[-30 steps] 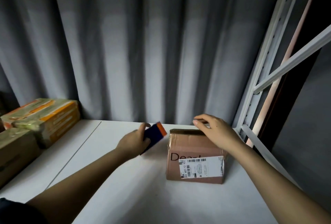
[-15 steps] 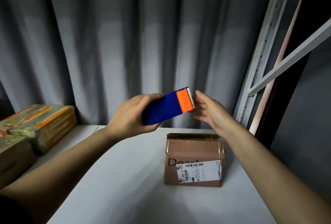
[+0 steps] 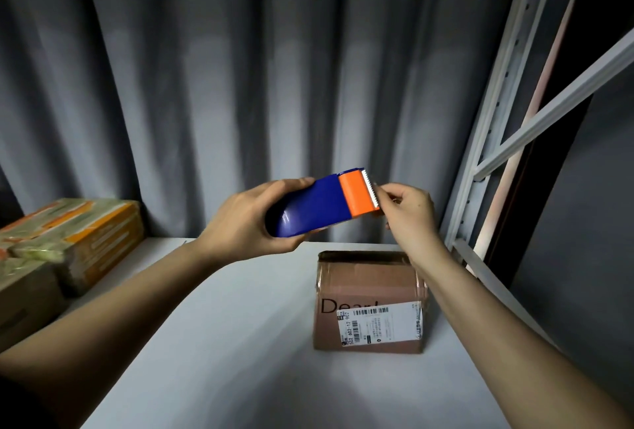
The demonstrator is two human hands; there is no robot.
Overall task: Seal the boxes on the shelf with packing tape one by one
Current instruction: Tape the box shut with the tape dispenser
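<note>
My left hand (image 3: pixel 247 223) grips a blue tape dispenser (image 3: pixel 315 209) with an orange head and a serrated blade, held up in the air above the shelf. My right hand (image 3: pixel 408 209) pinches at the blade end of the dispenser, where the tape end lies; the tape itself is too thin to make out. Below both hands a small brown cardboard box (image 3: pixel 370 298) with a white shipping label stands on the white shelf (image 3: pixel 219 343). Neither hand touches the box.
Boxes wrapped in clear film with orange markings (image 3: pixel 79 240) are stacked at the left of the shelf. A grey curtain (image 3: pixel 240 68) hangs behind. The white metal shelf upright and diagonal brace (image 3: pixel 497 140) rise at the right.
My left hand lifted the dispenser from beside the box up into the air. My right hand left the box top and moved up to pinch at the blade end.
</note>
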